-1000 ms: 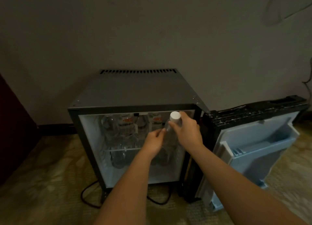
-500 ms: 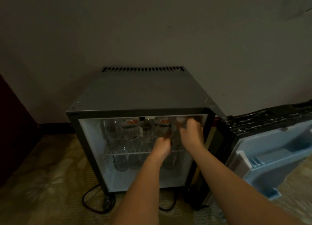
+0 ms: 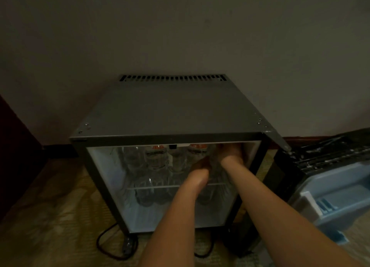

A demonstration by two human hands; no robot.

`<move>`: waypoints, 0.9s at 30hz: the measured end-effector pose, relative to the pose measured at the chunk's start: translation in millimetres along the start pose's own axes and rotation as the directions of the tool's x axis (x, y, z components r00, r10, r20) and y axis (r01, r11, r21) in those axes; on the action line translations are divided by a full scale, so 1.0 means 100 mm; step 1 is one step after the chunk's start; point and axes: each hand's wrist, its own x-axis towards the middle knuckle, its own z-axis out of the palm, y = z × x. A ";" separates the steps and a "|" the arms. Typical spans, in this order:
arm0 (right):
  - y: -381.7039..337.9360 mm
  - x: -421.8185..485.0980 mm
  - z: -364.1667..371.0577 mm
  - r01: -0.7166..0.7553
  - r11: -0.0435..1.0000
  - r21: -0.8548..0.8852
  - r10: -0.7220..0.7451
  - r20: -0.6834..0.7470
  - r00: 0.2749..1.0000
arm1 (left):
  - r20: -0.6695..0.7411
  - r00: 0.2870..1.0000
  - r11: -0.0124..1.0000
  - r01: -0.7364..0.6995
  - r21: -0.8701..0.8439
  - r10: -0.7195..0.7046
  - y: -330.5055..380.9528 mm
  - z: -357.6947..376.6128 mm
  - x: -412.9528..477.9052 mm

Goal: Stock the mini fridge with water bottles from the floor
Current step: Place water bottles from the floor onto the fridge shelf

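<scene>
Above right end of shelf (image 3: 160, 187), left grip (image 3: 202, 163), right grip (image 3: 230, 152) hovering; cannot tell clasp; crowding risking toppling neighbouring bottles (image 3: 156, 156).

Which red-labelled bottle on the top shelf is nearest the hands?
The right-hand clear plastic bottle with the red label, beside the left hand; the other red-labelled bottle stands further left.

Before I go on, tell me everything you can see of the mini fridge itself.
The mini fridge is a dark grey, metal-looking box, upright on carpet against the wall, with vent slots along its top's back edge. Its door, swung open to the right, shows pale plastic lining. The lit white inside has a thin shelf with clear bottles above and below. The left hand and right hand reach into the upper right. A black cord loops at its base.
</scene>
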 end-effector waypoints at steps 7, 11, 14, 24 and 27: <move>-0.03 -0.06 -0.02 0.067 0.997 -0.027 -0.068 -0.024 0.997 | -0.006 1.000 0.999 -0.015 0.050 0.016 0.08 -0.02 -0.07; 0.01 -0.14 -0.07 0.061 0.985 -0.158 -0.067 -0.033 0.997 | -0.023 0.999 0.995 0.044 0.088 -0.042 -0.01 -0.08 -0.18; 0.06 -0.30 -0.12 0.041 0.976 -0.215 -0.044 -0.009 0.999 | -0.009 1.000 0.993 0.021 0.118 -0.020 -0.06 -0.11 -0.33; 0.24 -1.01 -0.48 0.226 0.927 -0.298 -0.148 0.260 0.954 | 0.030 0.999 0.966 -0.029 0.257 0.022 -0.05 -0.18 -1.09; 0.28 -1.33 -0.79 0.201 0.924 -0.325 -0.099 0.306 0.947 | 0.055 0.998 0.939 -0.044 0.340 0.026 -0.02 -0.12 -1.44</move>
